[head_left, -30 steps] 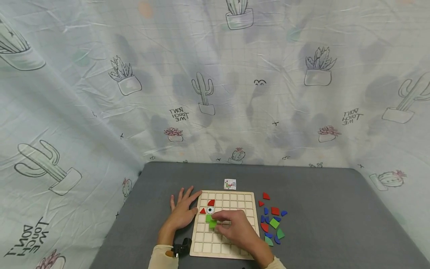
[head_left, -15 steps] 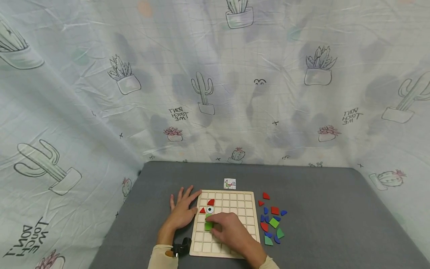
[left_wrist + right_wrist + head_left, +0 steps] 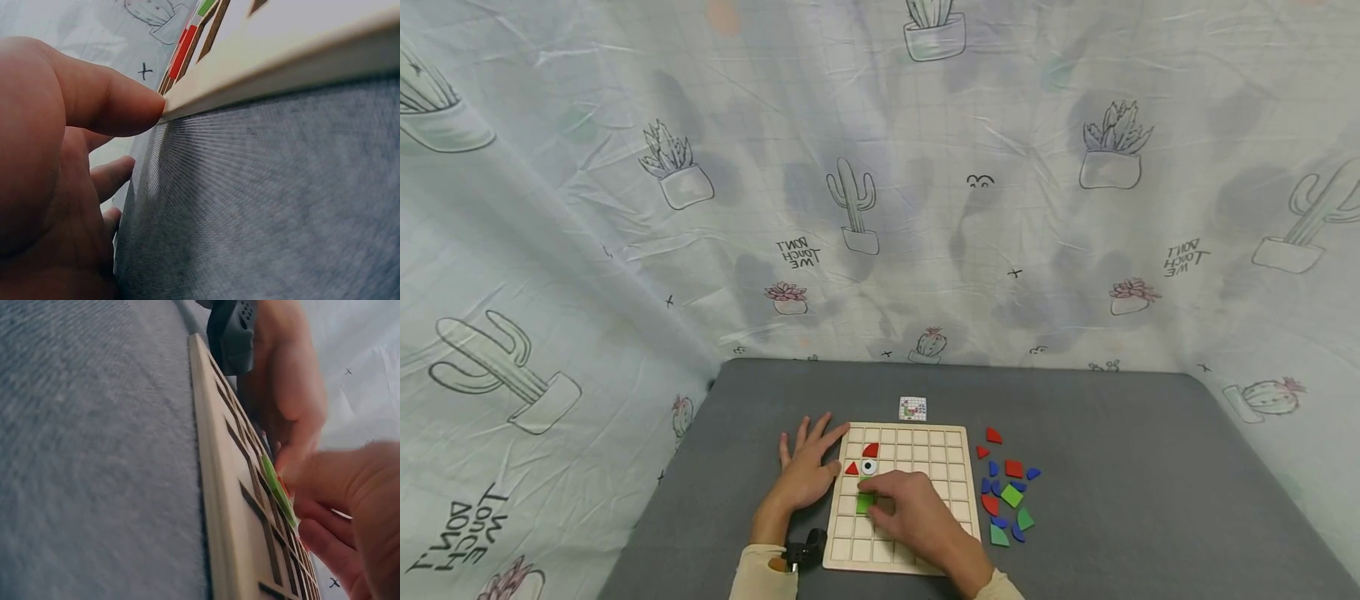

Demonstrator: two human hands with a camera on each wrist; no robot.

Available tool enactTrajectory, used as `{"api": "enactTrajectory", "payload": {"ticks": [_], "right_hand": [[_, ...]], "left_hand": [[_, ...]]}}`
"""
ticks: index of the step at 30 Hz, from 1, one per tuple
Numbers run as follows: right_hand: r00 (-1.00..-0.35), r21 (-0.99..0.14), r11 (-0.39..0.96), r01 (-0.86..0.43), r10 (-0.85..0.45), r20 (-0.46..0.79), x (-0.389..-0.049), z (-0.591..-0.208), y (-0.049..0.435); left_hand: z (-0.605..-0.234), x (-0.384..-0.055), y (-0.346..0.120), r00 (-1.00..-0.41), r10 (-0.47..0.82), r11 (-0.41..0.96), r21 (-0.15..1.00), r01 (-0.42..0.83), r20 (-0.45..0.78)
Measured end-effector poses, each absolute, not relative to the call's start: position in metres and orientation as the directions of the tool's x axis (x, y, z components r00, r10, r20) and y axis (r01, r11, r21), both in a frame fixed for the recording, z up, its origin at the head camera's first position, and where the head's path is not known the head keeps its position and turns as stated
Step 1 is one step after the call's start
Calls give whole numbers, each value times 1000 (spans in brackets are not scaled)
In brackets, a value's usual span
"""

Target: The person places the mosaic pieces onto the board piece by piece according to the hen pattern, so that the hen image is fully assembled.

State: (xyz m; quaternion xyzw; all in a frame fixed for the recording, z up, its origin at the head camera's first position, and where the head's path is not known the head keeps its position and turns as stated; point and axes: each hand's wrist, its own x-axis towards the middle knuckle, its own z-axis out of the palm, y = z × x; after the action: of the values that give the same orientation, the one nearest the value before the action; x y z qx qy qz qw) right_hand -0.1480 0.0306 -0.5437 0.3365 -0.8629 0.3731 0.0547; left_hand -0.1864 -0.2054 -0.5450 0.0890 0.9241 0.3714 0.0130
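My left hand (image 3: 807,477) lies spread at the board's left side in the head view. Its thumb (image 3: 119,100) presses against the edge of the wooden grid board (image 3: 925,437). My right hand (image 3: 917,512) is over the board's left half, thumb and index finger pinching a green square tile (image 3: 865,503) in a cell. In the right wrist view this green tile (image 3: 278,490) shows at the fingertips. Just above it a second green tile (image 3: 865,481) is mostly hidden by the index finger. Higher up sit a white eye tile (image 3: 868,467), a red triangle (image 3: 852,468) and a red quarter-circle (image 3: 871,450).
Right of the board several loose tiles lie on the grey table (image 3: 1112,467): a red square (image 3: 1013,468), a green square (image 3: 1012,496), green quarter-circles (image 3: 998,535) and blue pieces (image 3: 1033,473). A small pattern card (image 3: 913,408) lies behind the board.
My right hand has shifted slightly left with the green square tile, now straight below the other green tile. The left hand has stayed put.
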Motion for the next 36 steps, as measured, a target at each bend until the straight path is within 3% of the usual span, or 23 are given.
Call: {"api": "enactTrajectory", "payload": {"ticks": [9, 20, 26, 36], "right_hand": [[-815, -793, 339, -507, -488, 313, -144, -539, 63], [-877, -817, 375, -439, -378, 297, -120, -540, 144], [-933, -810, 471, -349, -256, 253, -100, -542, 188], [-994, -742, 662, -103, -86, 62, -81, -540, 242]], "left_hand": [[-544, -186, -205, -983, 177, 703, 693, 158, 45], [-547, -187, -205, -982, 183, 696, 697, 169, 55], [-546, -186, -205, -983, 176, 702, 695, 158, 46], [-544, -185, -205, -984, 173, 696, 701, 157, 49]]}}
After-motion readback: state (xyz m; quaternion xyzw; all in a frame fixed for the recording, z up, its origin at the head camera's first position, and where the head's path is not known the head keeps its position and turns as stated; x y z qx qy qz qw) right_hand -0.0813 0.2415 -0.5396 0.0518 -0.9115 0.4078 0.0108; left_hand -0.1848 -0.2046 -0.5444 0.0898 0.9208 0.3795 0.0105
